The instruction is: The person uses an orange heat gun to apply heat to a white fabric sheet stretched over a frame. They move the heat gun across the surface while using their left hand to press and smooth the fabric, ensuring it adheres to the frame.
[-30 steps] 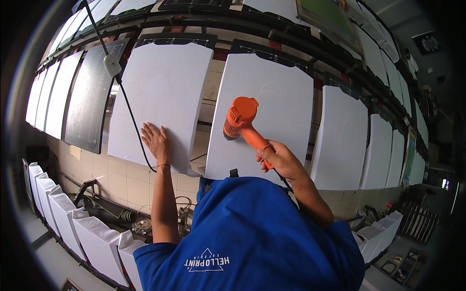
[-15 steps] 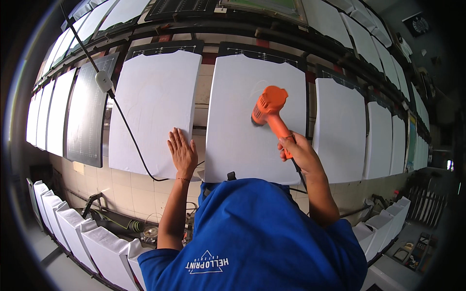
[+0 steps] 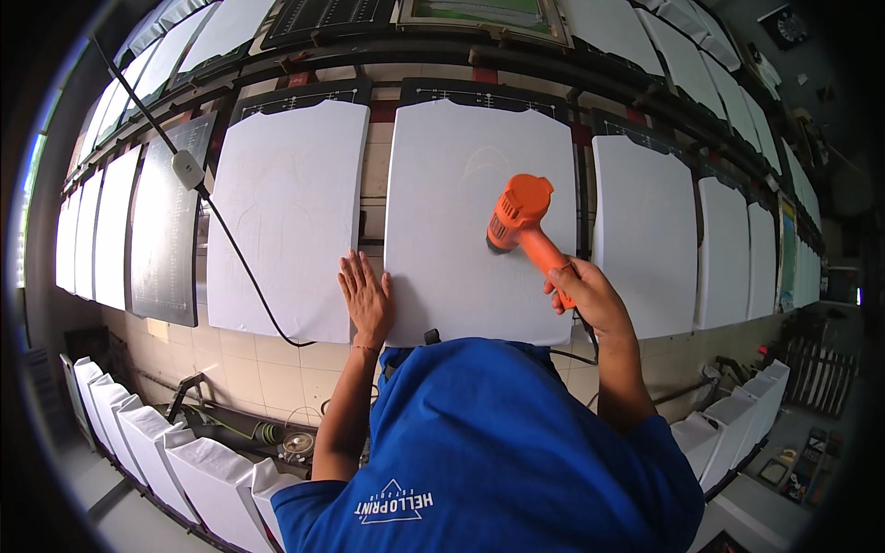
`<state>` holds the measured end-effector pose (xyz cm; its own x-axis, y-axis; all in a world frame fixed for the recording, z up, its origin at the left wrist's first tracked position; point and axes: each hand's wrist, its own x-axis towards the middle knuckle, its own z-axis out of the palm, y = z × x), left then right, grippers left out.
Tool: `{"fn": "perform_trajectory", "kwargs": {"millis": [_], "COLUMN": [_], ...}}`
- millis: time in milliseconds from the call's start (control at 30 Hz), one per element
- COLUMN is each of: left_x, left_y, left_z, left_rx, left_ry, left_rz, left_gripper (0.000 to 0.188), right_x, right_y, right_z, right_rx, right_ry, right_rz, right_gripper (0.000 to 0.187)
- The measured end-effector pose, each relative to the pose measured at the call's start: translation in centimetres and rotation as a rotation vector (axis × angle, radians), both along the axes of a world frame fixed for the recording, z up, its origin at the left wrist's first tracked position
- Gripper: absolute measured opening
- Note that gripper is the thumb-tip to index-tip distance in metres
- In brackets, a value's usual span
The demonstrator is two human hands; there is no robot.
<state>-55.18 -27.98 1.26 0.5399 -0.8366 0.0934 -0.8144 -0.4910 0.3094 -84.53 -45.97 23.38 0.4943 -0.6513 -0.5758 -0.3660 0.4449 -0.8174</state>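
In front of me a white shirt (image 3: 442, 203) lies stretched over a dark board, with a faint curved outline near its top. My right hand (image 3: 590, 297) is wrapped round the handle of an orange heat gun (image 3: 524, 221). Its dark nozzle points down at the right half of this cloth; the gap between them cannot be judged. My left hand (image 3: 366, 300) is flat, fingers stretched out, over the gap between this board and the white cloth-covered board (image 3: 286, 212) to its left. It appears to reach the near left edge of the middle cloth.
More covered boards (image 3: 645, 240) run in a row to the right. A bare grey board (image 3: 169, 221) stands at left. A black cable with a white plug block (image 3: 188, 170) hangs across the left board. Behind runs a dark rail (image 3: 424, 46). A small fan-like device (image 3: 297, 446) sits below left.
The heat gun has moved right and slightly nearer me in my right hand. My left hand has shifted right, off the left board toward the middle one. The view has shifted slightly.
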Motion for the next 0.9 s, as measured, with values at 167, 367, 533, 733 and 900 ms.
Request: {"fn": "perform_trajectory", "kwargs": {"millis": [167, 367, 533, 733, 900], "left_x": [-2.9, -3.5, -4.1, -4.5, -3.2], "left_y": [0.3, 1.8, 2.5, 3.4, 1.8], "left_z": [-0.4, -1.6, -1.1, -1.2, -1.1], "left_rx": [-0.013, -0.059, -0.04, -0.053, -0.051], "left_ry": [0.046, 0.145, 0.273, 0.297, 0.292], "left_rz": [-0.012, 0.047, 0.079, 0.061, -0.01], "left_gripper": [0.063, 0.059, 0.058, 0.059, 0.06], "right_x": [0.2, -3.5, -2.9, -1.6, -4.6], "right_y": [-1.9, -2.3, -4.0, -5.5, -2.3], "right_z": [-1.7, 0.5, -1.5, -1.6, 0.0], "right_rx": [-0.098, 0.064, -0.031, -0.077, 0.018], "right_ry": [-0.056, -0.004, -0.064, -0.097, -0.015], "right_rz": [-0.117, 0.07, -0.045, -0.151, -0.072], "right_gripper": [0.039, 0.038, 0.04, 0.043, 0.043]}}
